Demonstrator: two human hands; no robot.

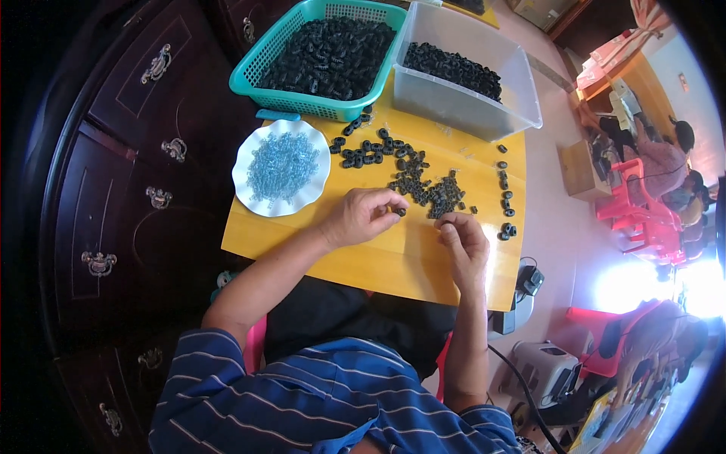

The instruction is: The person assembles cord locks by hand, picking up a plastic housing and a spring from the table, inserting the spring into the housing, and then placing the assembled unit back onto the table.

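Pinched between the thumb and forefinger of my left hand [364, 217] is a small black plastic piece [401, 213]. My right hand [466, 246] is at the near edge of a pile of tiny black parts [446, 194], its thumb and fingertips close together; what they hold, if anything, is too small to make out. Larger black oval pieces [368, 151] lie loosely beyond my left hand. A white scalloped plate [243, 185] to the left bears a heap of clear bluish small pieces [281, 166].
On the yellow table [340, 265], a green basket [246, 79] and a clear plastic bin [469, 113] at the back hold many black pieces. More black pieces [505, 184] line the right edge. Dark drawers [121, 189] stand left; people sit near red chairs [628, 197] at right.
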